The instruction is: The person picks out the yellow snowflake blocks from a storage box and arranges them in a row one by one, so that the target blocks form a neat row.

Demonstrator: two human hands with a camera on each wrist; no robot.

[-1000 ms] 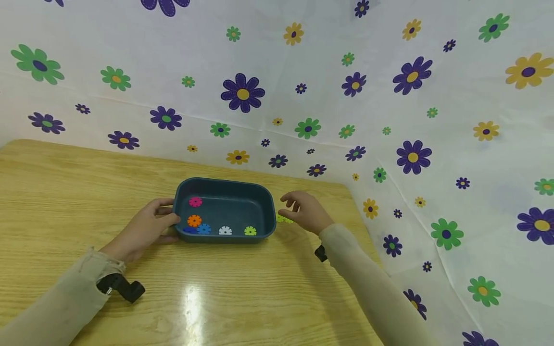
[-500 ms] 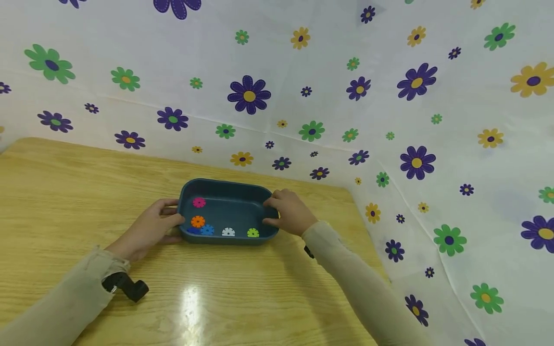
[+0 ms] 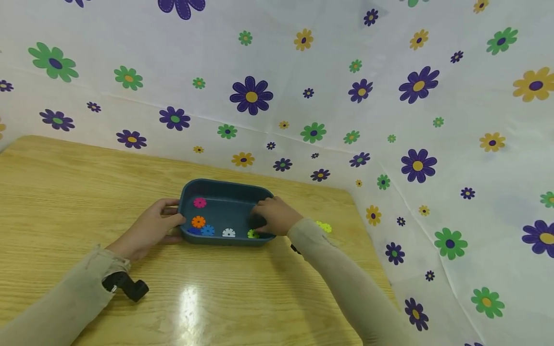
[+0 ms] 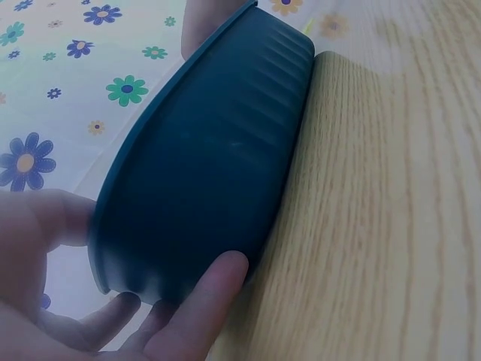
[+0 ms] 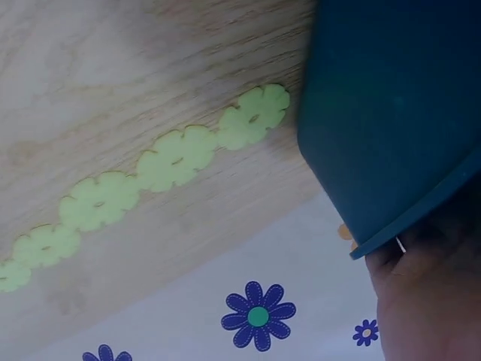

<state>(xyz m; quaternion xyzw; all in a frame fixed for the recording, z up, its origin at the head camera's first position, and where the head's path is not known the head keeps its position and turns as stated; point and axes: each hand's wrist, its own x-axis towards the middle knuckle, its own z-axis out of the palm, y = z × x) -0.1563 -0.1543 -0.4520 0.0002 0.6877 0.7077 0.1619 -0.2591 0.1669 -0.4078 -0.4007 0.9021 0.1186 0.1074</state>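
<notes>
My left hand (image 3: 151, 226) grips the left end of a dark teal plastic basin (image 3: 227, 188), with a finger over the rim and others against the outer wall. My right hand (image 3: 277, 216) reaches over the right rim into the basin, fingers bent downward and thumb apart from them. Close under that thumb lies a yellow-green snowflake disc (image 3: 253, 234). Other snowflake discs lie in the basin: pink (image 3: 199, 203), orange (image 3: 198, 221), light blue (image 3: 207, 230), dark blue (image 3: 194, 231) and white (image 3: 228, 232). The right wrist view hides the right fingertips behind the basin wall.
On the wooden table (image 3: 225, 298), right of the basin, a chain of several linked yellow-green discs (image 5: 176, 159) lies flat, partly behind my right sleeve in the head view. A flower-printed white cloth (image 3: 207, 57) hangs along the back and right edges.
My right hand has moved left from over the yellow-green chain, across the rim and down into the basin. My left hand keeps its grip on the basin.
</notes>
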